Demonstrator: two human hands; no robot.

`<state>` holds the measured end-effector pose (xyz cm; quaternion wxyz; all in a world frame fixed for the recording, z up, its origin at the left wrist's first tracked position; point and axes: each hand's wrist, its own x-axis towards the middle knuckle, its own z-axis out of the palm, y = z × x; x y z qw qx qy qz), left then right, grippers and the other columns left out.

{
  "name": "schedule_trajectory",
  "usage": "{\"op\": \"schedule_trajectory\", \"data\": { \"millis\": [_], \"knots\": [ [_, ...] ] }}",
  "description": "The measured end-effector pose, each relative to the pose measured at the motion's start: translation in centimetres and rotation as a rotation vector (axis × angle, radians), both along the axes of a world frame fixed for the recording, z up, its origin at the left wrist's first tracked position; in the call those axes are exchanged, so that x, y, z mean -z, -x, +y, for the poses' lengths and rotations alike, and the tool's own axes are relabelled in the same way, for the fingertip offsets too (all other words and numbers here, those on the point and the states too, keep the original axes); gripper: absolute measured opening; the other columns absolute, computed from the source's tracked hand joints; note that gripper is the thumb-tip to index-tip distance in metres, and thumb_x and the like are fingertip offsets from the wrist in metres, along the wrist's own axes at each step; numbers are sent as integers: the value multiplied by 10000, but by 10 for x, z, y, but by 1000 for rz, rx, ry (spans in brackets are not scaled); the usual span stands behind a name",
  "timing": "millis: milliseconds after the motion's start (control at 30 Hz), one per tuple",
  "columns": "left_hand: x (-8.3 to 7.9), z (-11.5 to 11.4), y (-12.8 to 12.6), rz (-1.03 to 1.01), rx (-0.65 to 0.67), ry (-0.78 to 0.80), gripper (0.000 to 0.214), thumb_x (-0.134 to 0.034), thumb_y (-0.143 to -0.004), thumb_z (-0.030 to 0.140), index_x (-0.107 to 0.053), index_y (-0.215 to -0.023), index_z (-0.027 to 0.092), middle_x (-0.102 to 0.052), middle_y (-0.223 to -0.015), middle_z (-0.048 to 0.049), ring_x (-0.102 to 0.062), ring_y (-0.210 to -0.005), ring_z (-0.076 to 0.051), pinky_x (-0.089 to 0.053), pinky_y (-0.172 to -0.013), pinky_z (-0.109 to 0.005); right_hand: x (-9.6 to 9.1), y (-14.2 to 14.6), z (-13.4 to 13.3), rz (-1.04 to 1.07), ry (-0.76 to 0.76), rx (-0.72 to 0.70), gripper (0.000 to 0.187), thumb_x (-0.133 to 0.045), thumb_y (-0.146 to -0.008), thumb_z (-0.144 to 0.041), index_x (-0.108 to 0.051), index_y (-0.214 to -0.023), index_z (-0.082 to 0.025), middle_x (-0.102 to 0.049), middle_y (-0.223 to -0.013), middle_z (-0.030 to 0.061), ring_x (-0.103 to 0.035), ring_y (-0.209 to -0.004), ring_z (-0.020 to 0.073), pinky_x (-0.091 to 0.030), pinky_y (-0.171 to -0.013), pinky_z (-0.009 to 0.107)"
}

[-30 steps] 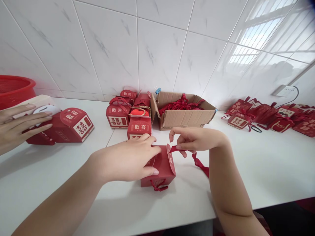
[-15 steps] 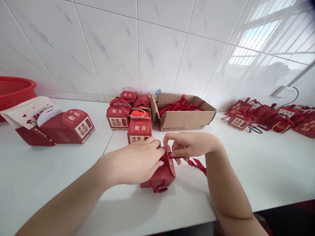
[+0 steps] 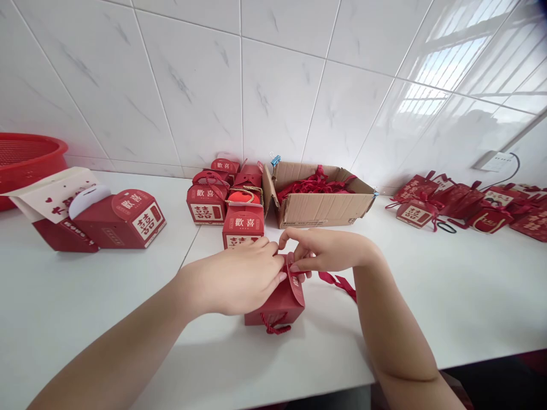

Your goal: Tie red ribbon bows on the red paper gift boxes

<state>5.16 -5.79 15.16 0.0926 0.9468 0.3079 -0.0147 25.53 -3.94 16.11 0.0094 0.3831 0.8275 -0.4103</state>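
Note:
A red gift box stands in front of me, a twisted red cord hanging on its near side. Over its top left lies my left hand, fingers curled against the upper flaps; what they pinch is partly hidden. My right hand pinches a red ribbon at the box's raised right flap. The ribbon's free end trails to the right over the table, partly behind my right forearm.
Behind the box stand several closed red gift boxes and a cardboard box of red ribbons. Two more boxes and a red basket are at the left. Small red bags lie at the right by a wall socket.
My right hand has moved slightly left, bringing the ribbon closer against the flap. The left hand stays at the box top, and the box keeps its place.

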Motion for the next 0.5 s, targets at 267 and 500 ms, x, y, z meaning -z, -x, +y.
{"op": "schedule_trajectory", "data": {
  "millis": [267, 500],
  "knots": [
    [-8, 0, -10, 15, -196, 168, 371, -296, -921, 305, -604, -747, 191, -596, -815, -70, -519, -811, -233, -397, -708, -361, -4, 1, -3, -26, -7, 62, 278, -511, -856, -263, -403, -1110, -225, -711, -950, 47, -654, -843, 164, -478, -680, 254],
    [-11, 1, -10, 9, -253, 207, 304, -316, -883, 277, -547, -707, 186, -597, -817, -70, -525, -789, -230, -399, -649, -350, -4, 0, -5, -71, -99, 79, 303, -512, -843, -259, -427, -1134, -249, -709, -967, 22, -645, -841, 170, -458, -653, 247]
  ]
}}
